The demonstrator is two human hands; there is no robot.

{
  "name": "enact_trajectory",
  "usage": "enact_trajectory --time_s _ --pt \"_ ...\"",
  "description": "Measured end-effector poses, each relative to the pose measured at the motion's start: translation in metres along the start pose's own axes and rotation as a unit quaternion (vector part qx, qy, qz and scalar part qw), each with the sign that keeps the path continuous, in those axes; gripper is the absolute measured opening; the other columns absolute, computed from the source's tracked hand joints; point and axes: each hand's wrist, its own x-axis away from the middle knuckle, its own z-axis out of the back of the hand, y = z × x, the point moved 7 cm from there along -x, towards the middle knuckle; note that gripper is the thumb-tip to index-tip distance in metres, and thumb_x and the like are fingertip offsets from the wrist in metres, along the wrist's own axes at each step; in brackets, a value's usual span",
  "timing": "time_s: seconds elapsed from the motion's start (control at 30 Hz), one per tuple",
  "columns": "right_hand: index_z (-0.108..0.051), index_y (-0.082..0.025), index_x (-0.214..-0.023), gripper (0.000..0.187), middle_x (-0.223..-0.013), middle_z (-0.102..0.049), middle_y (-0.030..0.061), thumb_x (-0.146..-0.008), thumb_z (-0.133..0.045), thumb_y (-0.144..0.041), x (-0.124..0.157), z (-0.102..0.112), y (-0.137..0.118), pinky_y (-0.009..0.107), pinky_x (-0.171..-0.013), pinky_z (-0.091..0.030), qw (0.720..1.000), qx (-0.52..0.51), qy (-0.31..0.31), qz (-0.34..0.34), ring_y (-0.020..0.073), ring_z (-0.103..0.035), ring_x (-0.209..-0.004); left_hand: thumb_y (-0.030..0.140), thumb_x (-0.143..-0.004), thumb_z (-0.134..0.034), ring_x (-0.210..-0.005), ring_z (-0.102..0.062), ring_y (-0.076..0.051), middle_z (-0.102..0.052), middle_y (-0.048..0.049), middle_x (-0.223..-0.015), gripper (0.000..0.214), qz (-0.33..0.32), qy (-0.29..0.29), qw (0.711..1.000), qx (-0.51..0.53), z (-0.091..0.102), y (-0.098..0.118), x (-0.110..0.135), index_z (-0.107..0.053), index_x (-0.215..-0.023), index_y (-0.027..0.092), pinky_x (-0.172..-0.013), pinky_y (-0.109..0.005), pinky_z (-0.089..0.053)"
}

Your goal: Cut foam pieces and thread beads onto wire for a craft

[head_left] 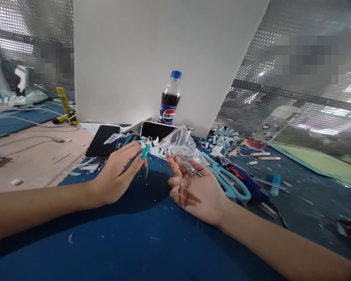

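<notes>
My left hand (125, 171) is closed in a pinch, its long teal thumbnail resting over the fingertips. What it pinches, if anything, is hidden. Right behind the fingertips are cut white pieces (156, 150); whether they touch the hand I cannot tell. To the right, my right hand (194, 191) is turned palm up, fingers loosely curled and apart, with nothing seen in the palm. Its index fingertip is close to the white pieces. A clear plastic bag (181, 142) lies just beyond this hand, and blue-handled scissors (229, 179) lie beside it.
A cola bottle (170, 97) stands before a white board (134, 58). Two dark-screened phones (103, 140) lie near the board. White scraps (222, 140), a dark blue corded tool (253, 185) and a clear bottle with a white lid (269, 127) are at right. Cables (32, 137) cross the left.
</notes>
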Motion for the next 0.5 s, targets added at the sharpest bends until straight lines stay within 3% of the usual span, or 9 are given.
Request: enact_trajectory --time_s 0.17,0.5 --pt "-0.061 -0.025 -0.102 0.045 -0.111 -0.064 -0.0054 -0.085 -0.021 -0.038 -0.0022 -0.0007 0.0011 0.03 -0.077 -0.044 0.999 0.029 0.023 -0.002 0.013 -0.061 -0.088 0.017 -0.092 -0.033 -0.062 -0.042 -0.01 -0.043 0.0014 -0.067 0.028 -0.005 0.0 1.0 -0.002 -0.0009 -0.0003 -0.0007 -0.049 -0.068 0.016 -0.059 -0.024 -0.035" --pt "-0.059 -0.026 -0.102 0.043 -0.114 -0.062 -0.0054 -0.084 -0.023 -0.039 -0.0011 -0.0027 0.0031 0.033 -0.082 -0.042 0.999 0.053 0.006 -0.005 0.0133 -0.061 -0.088 0.017 -0.092 -0.033 -0.06 -0.041 -0.009 -0.042 0.0017 -0.066 0.028 -0.009 -0.004 1.0 -0.002 -0.0012 0.0008 -0.0004 -0.048 -0.068 0.016 -0.058 -0.024 -0.034"
